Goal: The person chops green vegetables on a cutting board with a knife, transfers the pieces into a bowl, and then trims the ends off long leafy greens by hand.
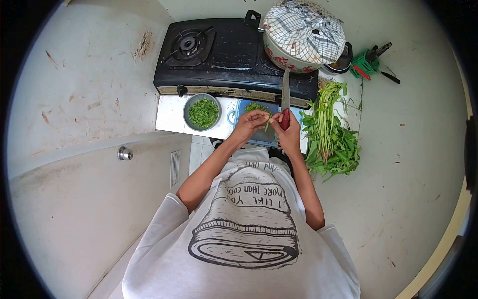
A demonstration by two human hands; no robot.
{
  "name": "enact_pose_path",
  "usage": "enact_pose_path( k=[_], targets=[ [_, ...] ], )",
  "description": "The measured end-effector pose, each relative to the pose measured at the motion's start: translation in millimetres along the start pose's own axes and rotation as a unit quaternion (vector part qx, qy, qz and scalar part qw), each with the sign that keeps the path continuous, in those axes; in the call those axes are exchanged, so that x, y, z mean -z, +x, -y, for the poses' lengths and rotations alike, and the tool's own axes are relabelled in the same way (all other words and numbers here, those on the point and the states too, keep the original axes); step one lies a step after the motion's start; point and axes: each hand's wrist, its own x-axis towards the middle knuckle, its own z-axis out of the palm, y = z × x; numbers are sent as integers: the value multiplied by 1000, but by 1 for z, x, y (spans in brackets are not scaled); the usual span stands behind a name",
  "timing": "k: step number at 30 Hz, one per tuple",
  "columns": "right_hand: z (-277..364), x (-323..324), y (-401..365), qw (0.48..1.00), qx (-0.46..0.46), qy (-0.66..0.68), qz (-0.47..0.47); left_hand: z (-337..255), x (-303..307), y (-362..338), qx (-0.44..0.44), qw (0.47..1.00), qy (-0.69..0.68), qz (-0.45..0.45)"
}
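My right hand (290, 135) is closed around the red handle of a kitchen knife (286, 92), its blade pointing up and away from me. My left hand (249, 124) pinches a small green leafy piece (268, 122), which the right fingertips also meet. Both hands are over a blue cutting board (242, 107), where chopped greens (255, 106) lie at the far side. Left of the board, a grey bowl (186, 119) holds more finely chopped greens (203, 113). A bunch of long-stemmed leafy greens (326, 129) lies to the right of my right hand.
Behind the board stands a black gas stove (234, 50). On its right side sits a floral pot (279, 56) covered with a checked cloth (303, 25). A green basket (366, 63) with utensils is at the far right, and a black-handled utensil (391, 77) lies beside it.
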Motion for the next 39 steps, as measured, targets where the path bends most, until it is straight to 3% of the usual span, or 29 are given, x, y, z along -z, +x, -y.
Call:
enact_pose_path(
  k=[13,16,19,24,27,30,36,39],
  targets=[
    [-15,-3,5,997,-30,-45,58,-4,27,-5,34,998,23,38],
    [-21,-5,2,994,-18,-84,63,10,50,-1,33,996,77,37],
    [-23,-4,-2,982,-59,-159,83,27,82,-1,-33,982,183,-3],
    [-65,-4,-19,965,-41,-219,139,66,124,-2,-97,893,412,-150],
    [-84,-2,-32,954,-29,-239,180,70,127,-4,-236,792,540,-160],
    [-97,-3,-40,952,-12,-240,187,64,115,-5,-302,705,618,-174],
    [-116,-9,-51,950,-24,-248,186,80,112,2,-336,651,676,-80],
    [-129,-12,-59,946,-18,-262,191,83,112,1,-299,678,666,-85]
  ],
)
